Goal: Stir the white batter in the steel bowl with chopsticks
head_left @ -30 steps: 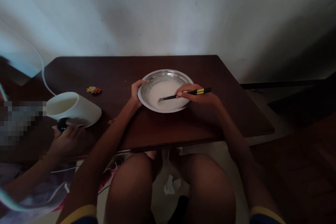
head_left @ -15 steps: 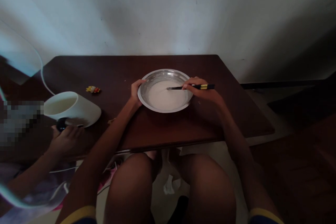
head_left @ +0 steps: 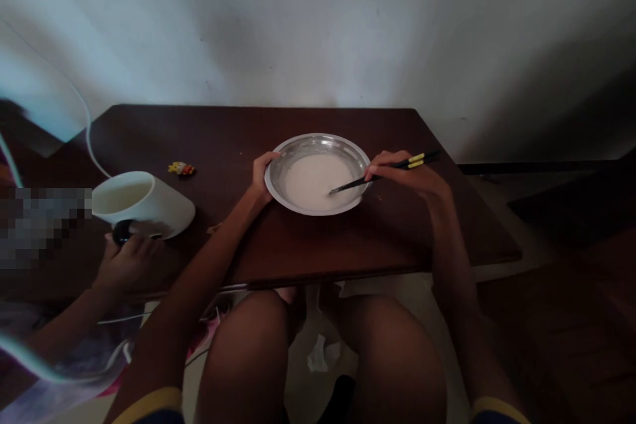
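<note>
A shiny metal bowl (head_left: 342, 143) rests on the dark brown table (head_left: 218, 129). It holds a smooth, pale batter (head_left: 311, 179). My left hand (head_left: 263, 172) grips the bowl's left rim, thumb over the edge and fingers on the outside. Black chopsticks (head_left: 405, 163) with gold bands slant through the fingers of my right hand (head_left: 402, 172). Their tips dip into the batter, right of its middle. My right hand hovers over the bowl's right rim; whether it touches the rim I cannot tell.
Another person's hand (head_left: 132, 262) holds the black handle of a white pitcher-like container (head_left: 169, 209) at the left. A small yellow and red toy figure (head_left: 181, 168) lies behind it. White cables (head_left: 89, 132) run along the left. A pale wall (head_left: 308, 33) stands behind the table.
My right hand has shifted to the right with the chopsticks. Their tips moved from the batter's left side, through the middle, to its right. My left hand stays on the rim.
</note>
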`<state>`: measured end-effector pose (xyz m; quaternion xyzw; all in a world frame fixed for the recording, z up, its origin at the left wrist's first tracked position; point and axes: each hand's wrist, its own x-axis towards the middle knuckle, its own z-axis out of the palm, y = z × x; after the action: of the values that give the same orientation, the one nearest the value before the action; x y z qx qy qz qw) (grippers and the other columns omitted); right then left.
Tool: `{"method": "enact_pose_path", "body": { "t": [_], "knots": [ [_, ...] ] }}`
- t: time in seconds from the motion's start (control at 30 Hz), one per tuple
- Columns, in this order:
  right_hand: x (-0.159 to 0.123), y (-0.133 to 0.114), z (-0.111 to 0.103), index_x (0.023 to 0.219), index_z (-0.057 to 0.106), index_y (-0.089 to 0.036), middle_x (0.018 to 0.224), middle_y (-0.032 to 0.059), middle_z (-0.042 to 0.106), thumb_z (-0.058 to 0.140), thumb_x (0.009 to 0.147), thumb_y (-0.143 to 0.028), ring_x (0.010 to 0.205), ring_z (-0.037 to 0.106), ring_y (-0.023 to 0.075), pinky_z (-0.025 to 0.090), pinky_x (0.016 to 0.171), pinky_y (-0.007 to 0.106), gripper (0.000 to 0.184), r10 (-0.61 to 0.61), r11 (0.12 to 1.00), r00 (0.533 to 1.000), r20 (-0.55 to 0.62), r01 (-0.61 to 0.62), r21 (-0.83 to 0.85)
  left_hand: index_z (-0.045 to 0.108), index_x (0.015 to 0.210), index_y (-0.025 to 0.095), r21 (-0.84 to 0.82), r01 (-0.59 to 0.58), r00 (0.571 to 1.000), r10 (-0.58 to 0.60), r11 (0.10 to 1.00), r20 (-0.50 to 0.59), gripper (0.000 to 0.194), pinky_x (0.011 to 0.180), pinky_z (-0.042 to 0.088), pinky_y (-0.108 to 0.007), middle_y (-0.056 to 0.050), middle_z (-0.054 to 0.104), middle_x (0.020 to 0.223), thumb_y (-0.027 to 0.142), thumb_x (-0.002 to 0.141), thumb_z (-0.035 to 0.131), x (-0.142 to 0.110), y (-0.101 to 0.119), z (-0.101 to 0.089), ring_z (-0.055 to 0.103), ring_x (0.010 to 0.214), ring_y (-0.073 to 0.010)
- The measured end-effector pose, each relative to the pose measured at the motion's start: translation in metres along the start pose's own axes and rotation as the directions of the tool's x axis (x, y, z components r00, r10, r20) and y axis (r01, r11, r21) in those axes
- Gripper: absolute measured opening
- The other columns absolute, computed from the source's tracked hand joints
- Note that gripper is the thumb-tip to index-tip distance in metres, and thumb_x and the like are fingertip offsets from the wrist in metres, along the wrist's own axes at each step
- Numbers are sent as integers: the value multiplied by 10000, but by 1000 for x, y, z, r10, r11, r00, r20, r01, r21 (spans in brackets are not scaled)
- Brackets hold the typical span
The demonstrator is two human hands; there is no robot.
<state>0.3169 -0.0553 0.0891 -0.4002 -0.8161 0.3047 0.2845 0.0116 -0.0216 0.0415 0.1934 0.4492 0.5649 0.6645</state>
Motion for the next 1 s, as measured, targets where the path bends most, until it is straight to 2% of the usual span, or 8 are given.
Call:
{"method": "enact_pose_path", "body": {
  "t": [0.1, 0.2, 0.27, 0.43, 0.5, 0.63, 0.8, 1.0],
  "knots": [
    [6, -2, 13, 886, 850, -265, 984, 60, 818, 660, 1010, -565, 1050, 727, 254, 547, 1032, 430, 376, -90, 996, 993, 71, 89, 10, 725, 788, 199, 10, -5, 1000, 5, 1000, 5, 105, 834, 651, -416, -67, 770, 704, 289, 734, 722, 1, 0, -1, 798, 924, -357],
    [8, 2, 14, 889, 841, -257, 1022, 74, 824, 653, 1018, -492, 1075, 717, 273, 515, 1083, 478, 327, -46, 995, 990, -136, 35, -89, 722, 791, 212, 10, -9, 1000, 9, 1000, 7, 90, 816, 647, -400, -53, 764, 700, 291, 750, 715, 1, 0, -1, 792, 900, -337],
    [4, 4, 7, 865, 837, -247, 996, 77, 821, 648, 1016, -462, 1036, 716, 271, 522, 1050, 473, 324, 24, 996, 981, -191, -40, -79, 722, 792, 216, 13, -12, 1000, 12, 1000, -2, 78, 805, 642, -391, -44, 754, 686, 287, 760, 709, 1, 0, -1, 789, 885, -327],
    [4, -2, 9, 899, 856, -256, 1032, 64, 834, 700, 982, -508, 1086, 724, 260, 539, 1029, 414, 307, -27, 998, 997, 74, 22, 66, 726, 783, 207, 12, -14, 1000, 14, 1000, 3, 83, 826, 635, -392, -58, 772, 718, 279, 743, 741, 3, -1, -3, 789, 911, -339],
    [8, 0, 14, 926, 851, -257, 1071, 66, 835, 692, 988, -485, 1120, 718, 265, 529, 1058, 427, 285, -57, 998, 998, 6, 57, 6, 708, 748, 205, 10, -26, 1000, 26, 1000, 12, 105, 840, 632, -384, -60, 762, 707, 289, 733, 769, 5, -2, -4, 790, 913, -338],
    [5, 3, 6, 871, 835, -238, 1003, 76, 822, 646, 1012, -459, 1026, 717, 257, 526, 1041, 448, 323, 23, 996, 986, -166, -37, -81, 679, 707, 203, 0, -57, 998, 57, 998, 9, 125, 833, 630, -368, -51, 734, 669, 286, 731, 770, 7, -4, -5, 786, 903, -327],
    [5, -5, 8, 917, 855, -258, 1062, 54, 842, 691, 974, -539, 1076, 739, 261, 557, 1010, 406, 331, 6, 999, 998, 66, -9, 47, 707, 729, 211, 5, -51, 999, 51, 999, 6, 70, 794, 637, -356, -38, 722, 630, 270, 744, 740, 9, -4, -6, 787, 863, -313],
    [6, 4, 4, 886, 837, -241, 1037, 76, 839, 653, 994, -533, 1039, 748, 280, 553, 1019, 451, 362, 54, 998, 989, -137, -58, -27, 758, 816, 192, 1, -14, 1000, 14, 1000, 8, 116, 755, 651, -370, -44, 743, 636, 280, 756, 711, 6, -1, -5, 791, 799, -309]
  ]
}}
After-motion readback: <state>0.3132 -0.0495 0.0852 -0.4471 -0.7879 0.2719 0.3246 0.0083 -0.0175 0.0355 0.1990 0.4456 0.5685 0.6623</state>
